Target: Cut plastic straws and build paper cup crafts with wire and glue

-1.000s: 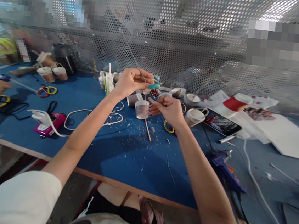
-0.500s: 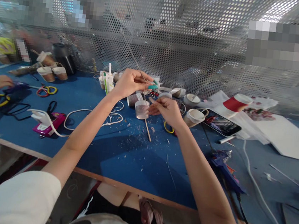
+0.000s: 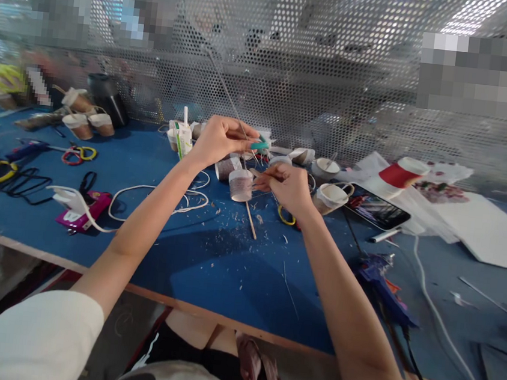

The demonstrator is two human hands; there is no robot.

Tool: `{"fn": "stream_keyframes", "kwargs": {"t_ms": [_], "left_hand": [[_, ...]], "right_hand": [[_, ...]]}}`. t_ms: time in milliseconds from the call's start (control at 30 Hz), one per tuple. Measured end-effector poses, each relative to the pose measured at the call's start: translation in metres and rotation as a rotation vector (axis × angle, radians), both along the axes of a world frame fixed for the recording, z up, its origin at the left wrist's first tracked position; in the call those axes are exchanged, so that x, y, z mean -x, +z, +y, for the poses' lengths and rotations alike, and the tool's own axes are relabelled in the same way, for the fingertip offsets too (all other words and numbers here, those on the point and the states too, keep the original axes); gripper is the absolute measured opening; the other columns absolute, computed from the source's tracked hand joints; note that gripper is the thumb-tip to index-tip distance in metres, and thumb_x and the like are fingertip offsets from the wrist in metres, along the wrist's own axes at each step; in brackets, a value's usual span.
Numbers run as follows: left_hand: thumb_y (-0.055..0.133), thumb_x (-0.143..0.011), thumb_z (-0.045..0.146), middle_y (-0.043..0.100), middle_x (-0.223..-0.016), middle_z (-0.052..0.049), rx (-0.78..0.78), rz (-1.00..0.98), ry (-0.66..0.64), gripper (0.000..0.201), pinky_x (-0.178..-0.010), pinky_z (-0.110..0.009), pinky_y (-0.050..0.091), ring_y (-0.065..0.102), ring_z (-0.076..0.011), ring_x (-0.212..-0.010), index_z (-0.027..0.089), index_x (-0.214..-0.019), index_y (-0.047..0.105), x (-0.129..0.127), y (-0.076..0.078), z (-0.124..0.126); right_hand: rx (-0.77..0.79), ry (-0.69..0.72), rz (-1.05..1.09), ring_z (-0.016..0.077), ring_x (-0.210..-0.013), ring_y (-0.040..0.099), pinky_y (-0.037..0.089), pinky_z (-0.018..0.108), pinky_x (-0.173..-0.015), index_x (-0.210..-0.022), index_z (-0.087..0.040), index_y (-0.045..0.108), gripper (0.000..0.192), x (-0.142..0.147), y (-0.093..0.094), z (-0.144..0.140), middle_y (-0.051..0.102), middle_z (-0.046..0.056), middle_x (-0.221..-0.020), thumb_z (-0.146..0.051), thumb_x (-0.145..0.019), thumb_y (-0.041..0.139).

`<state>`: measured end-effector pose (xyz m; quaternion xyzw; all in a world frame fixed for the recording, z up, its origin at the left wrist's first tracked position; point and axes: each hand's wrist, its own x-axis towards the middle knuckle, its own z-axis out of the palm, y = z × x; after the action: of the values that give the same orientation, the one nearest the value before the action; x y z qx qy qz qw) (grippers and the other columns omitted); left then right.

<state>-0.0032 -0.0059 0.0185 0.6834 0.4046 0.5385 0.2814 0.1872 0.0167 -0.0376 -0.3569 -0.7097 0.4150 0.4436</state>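
Above the blue tabletop (image 3: pixel 208 276), the left hand (image 3: pixel 222 138) pinches a slender strand (image 3: pixel 223 82); below, the right hand (image 3: pixel 288 184) adjoins a small cup (image 3: pixel 240 187), though whether it grips anything I cannot tell. The cup's lower wall seems covered; no handle shows, unlike the looped cup (image 3: pixel 327 199) nearby.

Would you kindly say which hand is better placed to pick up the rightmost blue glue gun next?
Probably the right hand: the blue glue gun lies on that side, nearer to it, while the left hand is farther off, pinching a thin strand.
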Motion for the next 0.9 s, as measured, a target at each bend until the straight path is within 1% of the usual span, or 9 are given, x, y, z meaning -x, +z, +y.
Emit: {"fn": "stream_keyframes", "kwargs": {"t_ms": [100,267,467,667,767,900], "left_hand": [[0.078,-0.065,0.027,0.073,-0.086,-0.007,0.003,-0.014,0.002,0.025,-0.078,-0.032,0.06,0.07,-0.019,-0.083,0.011,-0.082,0.068,-0.0008,0.0005,-0.0007],[0.078,-0.065,0.026,0.073,-0.083,-0.006,-0.006,-0.031,-0.002,0.024,-0.078,-0.033,0.06,0.07,-0.0195,-0.083,0.011,-0.081,0.067,-0.0017,0.0005,-0.0018],[0.076,-0.066,0.015,0.072,-0.082,-0.006,0.001,-0.049,-0.011,0.017,-0.08,-0.035,0.059,0.07,-0.0201,-0.083,0.01,-0.08,0.067,-0.0012,0.0002,0.0],[0.075,-0.066,0.01,0.073,-0.084,-0.006,-0.011,-0.045,-0.015,0.019,-0.083,-0.035,0.058,0.07,-0.0205,-0.087,0.011,-0.083,0.068,0.0004,-0.0011,0.0013],[0.075,-0.066,0.012,0.073,-0.085,-0.006,-0.025,-0.042,-0.02,0.018,-0.083,-0.035,0.058,0.07,-0.02,-0.087,0.011,-0.082,0.067,0.0013,-0.0016,0.0017],[0.076,-0.066,0.014,0.073,-0.084,-0.005,-0.026,-0.033,-0.012,0.02,-0.084,-0.036,0.058,0.07,-0.0207,-0.088,0.011,-0.084,0.067,0.0025,-0.001,0.0023]], "right_hand": [[-0.027,-0.003,-0.012,0.019,-0.059,0.069,0.06,0.032,-0.06,-0.064,-0.018,0.061,0.02,-0.0002,0.0003,-0.0009,0.069,0.004,-0.066,-0.032,-0.069,0.074],[-0.051,-0.003,-0.005,0.0199,-0.06,0.069,0.06,0.033,-0.061,-0.063,-0.018,0.057,0.024,-0.0001,0.0015,-0.0019,0.069,0.004,-0.066,-0.034,-0.069,0.074],[-0.052,0.019,0.0,0.0197,-0.061,0.069,0.06,0.033,-0.061,-0.064,-0.018,0.057,0.021,0.0001,-0.0002,-0.0004,0.068,0.004,-0.065,-0.032,-0.072,0.071],[-0.042,0.031,-0.037,0.0187,-0.062,0.069,0.06,0.033,-0.061,-0.066,-0.018,0.057,0.019,0.0001,0.0001,-0.0001,0.069,0.004,-0.067,-0.03,-0.075,0.068],[-0.04,0.04,-0.045,0.0174,-0.061,0.069,0.06,0.031,-0.061,-0.067,-0.018,0.057,0.021,0.0005,0.0018,-0.0021,0.069,0.004,-0.067,-0.033,-0.076,0.068],[-0.029,0.082,-0.059,0.0166,-0.06,0.069,0.06,0.03,-0.061,-0.068,-0.018,0.058,0.027,0.0012,0.0061,-0.0069,0.07,0.005,-0.066,-0.042,-0.077,0.066]]}}
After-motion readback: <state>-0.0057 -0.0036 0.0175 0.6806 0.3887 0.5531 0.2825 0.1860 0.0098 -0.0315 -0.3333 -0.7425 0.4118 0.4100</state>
